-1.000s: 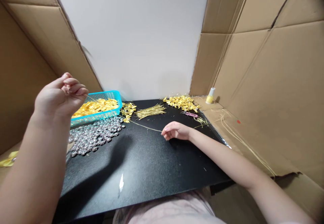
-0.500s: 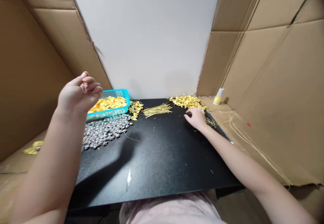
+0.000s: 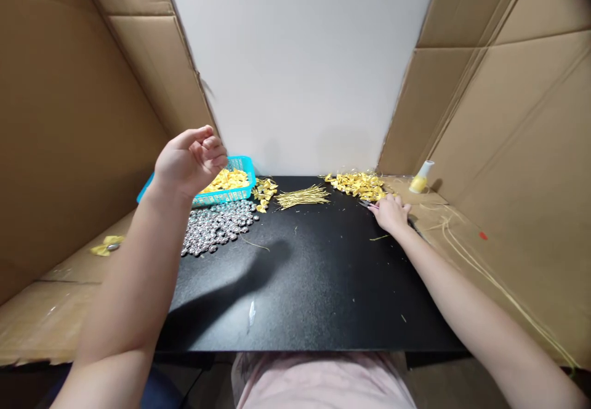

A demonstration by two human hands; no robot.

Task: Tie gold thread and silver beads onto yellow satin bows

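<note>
My left hand point(image 3: 189, 161) is raised above the table's left side with its fingers pinched together; what they pinch is too small to make out. Below it lie a heap of silver beads point(image 3: 215, 227) and a blue basket point(image 3: 240, 194) of yellow bows. My right hand point(image 3: 391, 212) rests on the black table point(image 3: 300, 286) at the far right, fingers curled over small pink-handled scissors point(image 3: 369, 204), just below a pile of yellow bows point(image 3: 357, 184). A bundle of gold wires point(image 3: 302, 196) lies between the two piles.
Cardboard walls enclose the table on both sides, with a white wall behind. A small yellow bottle point(image 3: 421, 178) stands at the far right. Long pale strands point(image 3: 484, 273) trail over the cardboard on the right. A lone yellow bow point(image 3: 107, 246) lies on the left cardboard.
My right hand let go of the thin strand at the table's middle and moved to the far right, onto the scissors. The strand no longer spans between my hands. My view turned left.
</note>
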